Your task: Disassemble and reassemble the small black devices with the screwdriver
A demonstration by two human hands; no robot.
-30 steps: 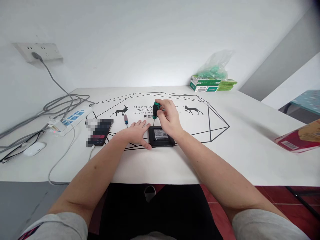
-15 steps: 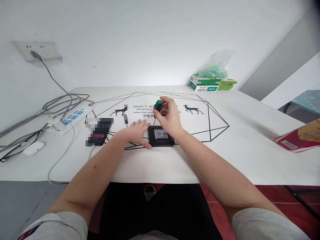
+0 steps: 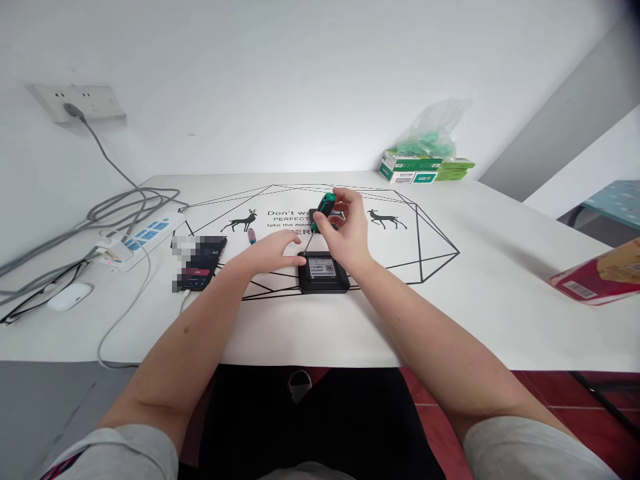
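A small black box with a white label [image 3: 323, 272] lies on the white table [image 3: 450, 293] in front of me. My right hand [image 3: 345, 233] is just behind it, closed round a green-and-black screwdriver handle [image 3: 324, 209] held tilted above the box's far edge. My left hand [image 3: 273, 253] hovers low at the box's left side, fingers stretched toward it, thumb near its corner. A second small screwdriver with a red-and-blue handle [image 3: 251, 235] lies on the table behind my left hand, partly hidden by it.
A phone [image 3: 200, 263] on a cable lies left of the box. Further left are a power strip [image 3: 137, 241], grey cables and a white mouse [image 3: 67, 297]. Green boxes and a plastic bag [image 3: 425, 163] sit at the back right; a red packet [image 3: 597, 277] at the right edge.
My right hand has lifted and swung the green screwdriver up and to the right. My left hand has risen off the table and slid right toward the box.
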